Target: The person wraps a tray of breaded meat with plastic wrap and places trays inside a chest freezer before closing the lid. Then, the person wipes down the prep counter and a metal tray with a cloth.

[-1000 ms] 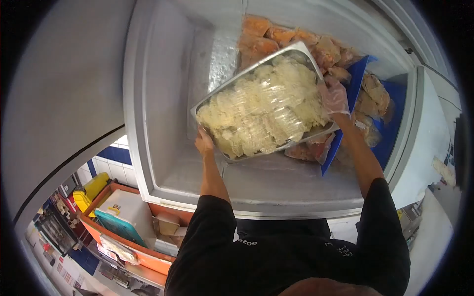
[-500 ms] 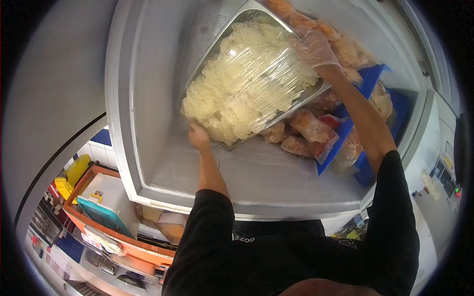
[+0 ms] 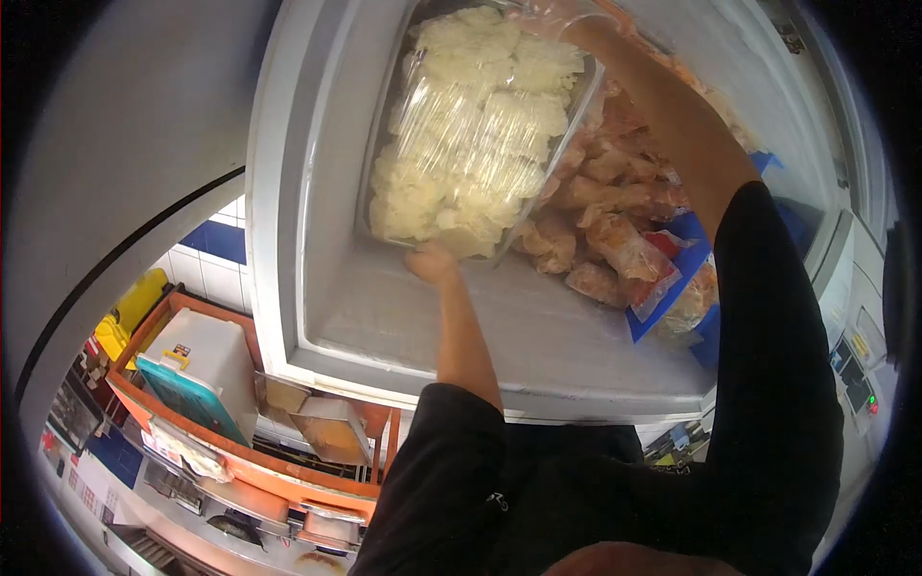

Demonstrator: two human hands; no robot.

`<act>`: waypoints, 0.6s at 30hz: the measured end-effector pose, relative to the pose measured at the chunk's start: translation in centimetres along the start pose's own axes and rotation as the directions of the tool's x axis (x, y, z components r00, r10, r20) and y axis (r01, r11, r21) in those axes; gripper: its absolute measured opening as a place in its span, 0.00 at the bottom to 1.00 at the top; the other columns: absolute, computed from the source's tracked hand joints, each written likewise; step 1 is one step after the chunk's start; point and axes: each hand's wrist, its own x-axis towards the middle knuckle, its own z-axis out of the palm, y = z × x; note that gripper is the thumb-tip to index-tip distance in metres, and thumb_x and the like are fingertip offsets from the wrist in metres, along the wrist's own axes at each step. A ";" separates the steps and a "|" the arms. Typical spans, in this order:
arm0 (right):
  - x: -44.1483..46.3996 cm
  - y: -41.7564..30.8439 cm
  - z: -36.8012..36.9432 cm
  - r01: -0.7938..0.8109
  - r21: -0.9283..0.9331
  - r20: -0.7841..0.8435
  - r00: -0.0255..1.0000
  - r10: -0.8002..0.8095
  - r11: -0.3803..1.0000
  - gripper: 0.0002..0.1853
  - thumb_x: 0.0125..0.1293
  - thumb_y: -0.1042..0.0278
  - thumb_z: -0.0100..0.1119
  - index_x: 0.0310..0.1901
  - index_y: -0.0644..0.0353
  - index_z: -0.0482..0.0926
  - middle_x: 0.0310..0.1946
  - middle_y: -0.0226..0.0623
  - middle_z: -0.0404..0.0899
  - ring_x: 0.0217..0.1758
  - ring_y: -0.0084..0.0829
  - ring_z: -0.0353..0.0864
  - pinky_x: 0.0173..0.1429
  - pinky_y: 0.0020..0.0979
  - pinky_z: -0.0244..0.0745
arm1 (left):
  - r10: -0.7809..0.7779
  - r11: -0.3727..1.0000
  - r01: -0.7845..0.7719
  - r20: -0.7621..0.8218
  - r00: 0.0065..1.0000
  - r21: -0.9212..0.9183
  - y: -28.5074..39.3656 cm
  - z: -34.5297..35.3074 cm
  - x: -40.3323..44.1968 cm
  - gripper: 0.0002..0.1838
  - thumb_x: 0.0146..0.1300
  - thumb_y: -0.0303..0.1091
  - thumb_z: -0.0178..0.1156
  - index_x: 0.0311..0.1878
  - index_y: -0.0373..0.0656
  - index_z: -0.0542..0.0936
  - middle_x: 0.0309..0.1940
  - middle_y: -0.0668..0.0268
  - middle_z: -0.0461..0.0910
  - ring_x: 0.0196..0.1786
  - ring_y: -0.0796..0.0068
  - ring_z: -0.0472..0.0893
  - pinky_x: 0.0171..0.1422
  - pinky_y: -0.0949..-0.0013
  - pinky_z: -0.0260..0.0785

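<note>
A metal tray (image 3: 574, 132) lies inside a chest freezer (image 3: 331, 206), along its left wall. Pale, flaky food (image 3: 480, 115) fills it under shiny plastic wrap. My left hand (image 3: 432, 261) is bare and closed on the tray's near edge, its fingertips partly hidden beneath. At the far right corner, my right hand (image 3: 557, 17), in a clear plastic glove, grips the rim; the top of the frame cuts off part of it. Bagged frozen meat (image 3: 615, 240) is piled right of the tray, below my right forearm.
Blue plastic sheets (image 3: 663, 293) stand among the meat bags. The freezer's front rim (image 3: 384, 379) runs in front of my body. Outside, at lower left, an orange cart (image 3: 279, 468) holds a white container with a teal panel (image 3: 192, 394). A yellow object (image 3: 134, 307) is behind it.
Both hands have turned the tray so its long side runs along the freezer's left wall. Its far end has moved away from me, uncovering more meat bags. The camera view has also shifted.
</note>
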 end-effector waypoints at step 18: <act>-42.3 -3.5 2.2 -0.235 0.158 -0.118 0.960 0.255 0.959 0.19 0.73 0.61 0.61 0.60 0.62 0.80 0.53 0.55 0.84 0.62 0.54 0.81 0.67 0.47 0.74 | 0.454 0.859 -0.293 0.361 0.814 -0.419 14.1 -10.2 -14.0 0.25 0.72 0.34 0.57 0.67 0.28 0.71 0.58 0.43 0.78 0.63 0.44 0.78 0.70 0.49 0.69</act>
